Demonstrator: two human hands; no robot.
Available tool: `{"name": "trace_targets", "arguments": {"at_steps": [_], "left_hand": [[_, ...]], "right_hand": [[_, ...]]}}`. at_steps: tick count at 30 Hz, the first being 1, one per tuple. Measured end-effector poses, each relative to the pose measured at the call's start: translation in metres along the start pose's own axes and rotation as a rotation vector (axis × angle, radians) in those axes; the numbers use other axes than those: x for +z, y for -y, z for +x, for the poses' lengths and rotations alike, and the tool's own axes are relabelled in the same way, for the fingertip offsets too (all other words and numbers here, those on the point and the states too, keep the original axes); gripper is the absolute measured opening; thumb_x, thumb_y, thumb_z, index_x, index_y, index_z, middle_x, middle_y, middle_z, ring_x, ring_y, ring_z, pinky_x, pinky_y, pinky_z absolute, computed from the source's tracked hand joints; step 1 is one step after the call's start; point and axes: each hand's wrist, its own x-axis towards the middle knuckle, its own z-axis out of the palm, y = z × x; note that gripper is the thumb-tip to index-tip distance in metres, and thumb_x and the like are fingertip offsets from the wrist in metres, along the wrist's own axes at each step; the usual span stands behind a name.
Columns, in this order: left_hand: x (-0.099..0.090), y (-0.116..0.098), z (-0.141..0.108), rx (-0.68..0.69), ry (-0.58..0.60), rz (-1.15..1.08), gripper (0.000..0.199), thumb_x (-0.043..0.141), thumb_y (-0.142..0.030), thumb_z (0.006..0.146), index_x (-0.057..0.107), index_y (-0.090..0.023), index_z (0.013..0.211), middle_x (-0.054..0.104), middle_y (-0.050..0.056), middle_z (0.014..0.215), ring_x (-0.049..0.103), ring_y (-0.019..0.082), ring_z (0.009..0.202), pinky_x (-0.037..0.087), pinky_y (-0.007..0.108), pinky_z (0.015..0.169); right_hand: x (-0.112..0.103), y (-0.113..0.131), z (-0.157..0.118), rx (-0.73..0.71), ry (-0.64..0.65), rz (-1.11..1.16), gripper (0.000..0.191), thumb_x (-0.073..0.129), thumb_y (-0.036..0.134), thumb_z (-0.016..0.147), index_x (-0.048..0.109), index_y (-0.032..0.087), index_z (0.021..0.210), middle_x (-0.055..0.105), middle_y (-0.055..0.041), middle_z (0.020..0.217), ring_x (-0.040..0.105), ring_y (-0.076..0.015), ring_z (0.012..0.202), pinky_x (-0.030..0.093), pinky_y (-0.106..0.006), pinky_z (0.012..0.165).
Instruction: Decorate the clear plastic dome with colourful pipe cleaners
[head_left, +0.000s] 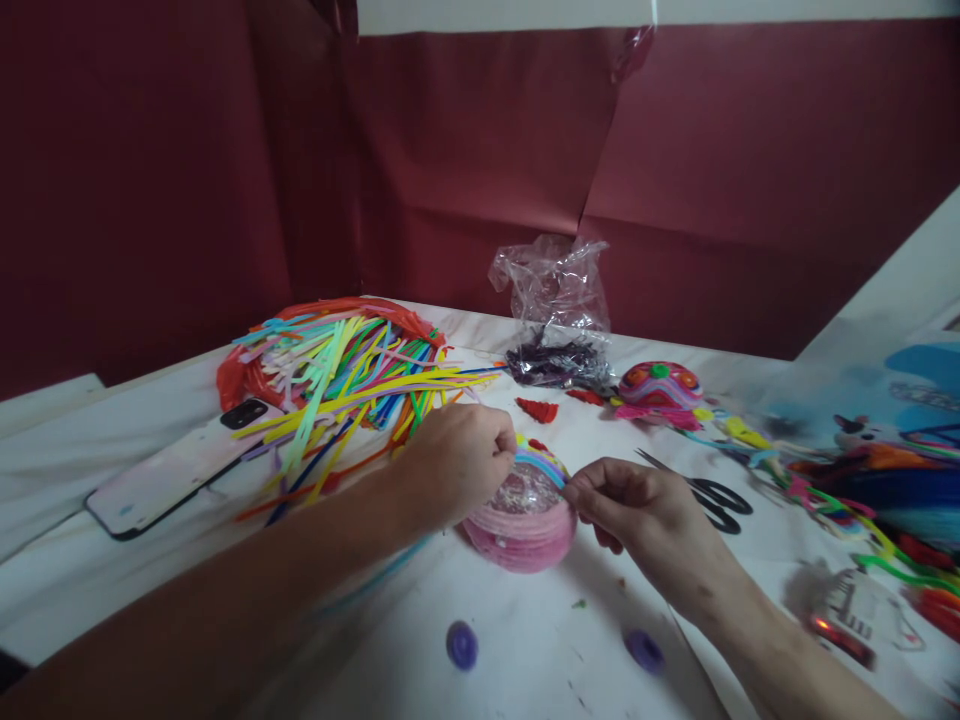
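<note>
A rounded form (521, 545) wound with pink pipe cleaners stands between my hands, its upper middle clear and shiny like plastic. Yellow, blue and lilac bands arch along its far edge. My left hand (466, 462) is closed at the left of these bands; its fingertips are partly hidden. From beneath that forearm trails a light-blue pipe cleaner (382, 580), which seems to run into the closed hand. At the right edge of the form, my right hand (637, 505) pinches the end of the blue band with thumb and forefinger. Black-handled scissors (721, 502) lie just beyond my right hand.
Loose multicoloured pipe cleaners (337, 370) spread at the back left beside a phone (172, 465). A clear bag (559, 300) of dark strands stands behind. At right are a finished-looking colourful dome (660, 390) and strands. Two purple coils (462, 646) lie in front.
</note>
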Motion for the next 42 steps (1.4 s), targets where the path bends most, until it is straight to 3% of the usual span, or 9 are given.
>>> {"name": "trace_targets", "arguments": {"at_steps": [10,20,29,36,42], "left_hand": [[0.001,0.003,0.002,0.007,-0.002,0.000,0.012,0.052,-0.011,0.065,0.064,-0.016,0.067,0.058,-0.002,0.054,0.049,0.011,0.053,0.035,0.023,0.054],[-0.010,-0.007,0.005,-0.010,0.094,0.063,0.013,0.052,-0.011,0.064,0.063,-0.017,0.060,0.058,-0.002,0.052,0.050,0.012,0.051,0.034,0.023,0.052],[-0.015,-0.011,0.004,0.036,0.150,0.154,0.011,0.053,-0.015,0.065,0.063,-0.018,0.062,0.063,0.000,0.059,0.053,0.013,0.055,0.034,0.024,0.052],[-0.020,-0.019,0.008,0.063,0.245,0.280,0.016,0.051,-0.011,0.064,0.067,-0.015,0.066,0.066,0.006,0.066,0.058,0.019,0.063,0.035,0.028,0.054],[-0.027,-0.021,0.014,0.050,0.342,0.297,0.018,0.053,-0.012,0.061,0.067,-0.015,0.071,0.068,0.005,0.069,0.059,0.018,0.064,0.034,0.026,0.051]], "right_hand": [[-0.004,0.000,0.002,-0.042,0.127,-0.077,0.026,0.053,0.039,0.070,0.054,0.013,0.068,0.050,-0.0018,0.057,0.040,-0.0115,0.048,0.033,-0.018,0.043],[-0.003,0.015,-0.005,-0.099,0.265,-0.156,0.023,0.046,0.036,0.070,0.049,0.014,0.066,0.044,0.0013,0.057,0.036,-0.0107,0.051,0.027,-0.017,0.044],[0.000,0.016,-0.009,-0.113,0.268,-0.241,0.024,0.042,0.037,0.071,0.049,0.015,0.068,0.045,0.0008,0.059,0.036,-0.0125,0.052,0.027,-0.020,0.045],[0.002,0.019,-0.010,-0.111,0.260,-0.273,0.025,0.041,0.040,0.073,0.047,0.016,0.066,0.043,0.0004,0.059,0.037,-0.0137,0.055,0.029,-0.021,0.047],[0.003,0.016,-0.012,-0.116,0.254,-0.280,0.027,0.042,0.041,0.074,0.048,0.016,0.066,0.046,0.0000,0.060,0.039,-0.0140,0.055,0.030,-0.021,0.047]]}}
